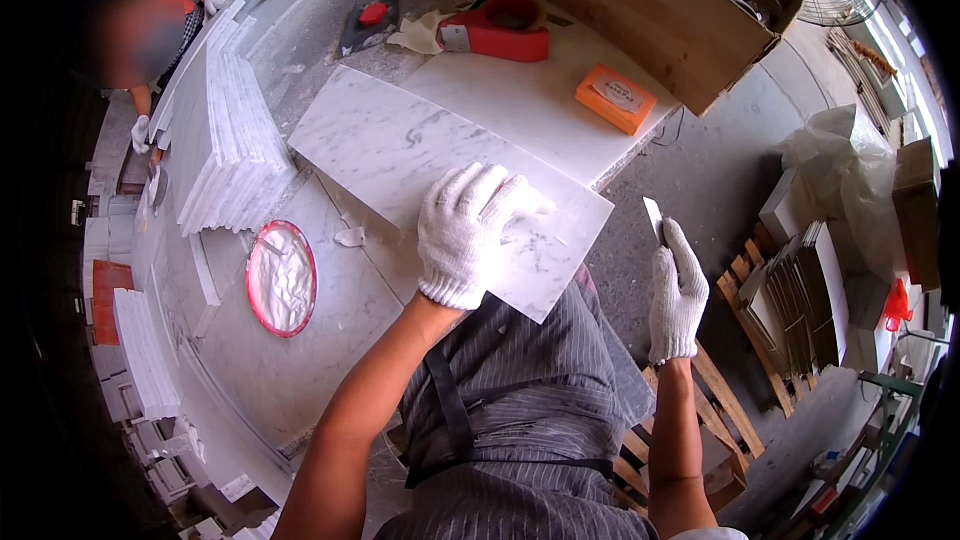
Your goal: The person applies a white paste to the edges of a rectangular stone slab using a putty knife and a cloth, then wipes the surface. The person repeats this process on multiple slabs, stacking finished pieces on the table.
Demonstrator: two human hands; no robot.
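A rectangular white marble tile with grey veins (400, 135) lies slantwise before me on the work surface, its near corner over my apron. On top of it rests my left hand (465, 225) in a white knit glove, fingers laid over the stone and thumb side toward the right. I see nothing held in it. Off the tile's right end, my gloved right hand (680, 290) is raised, closed on a small putty knife; its flat pale blade (652, 215) points up and away. The handle is mostly hidden by the fingers.
Left of the tile sits a red-rimmed round container with white filling (282, 285), near stacked marble slabs (235, 130). Beyond lie a red tape dispenser (510, 40), an orange box (615, 98) and a cardboard box (640, 10). Pallets (725, 400) stand right; another person works far left.
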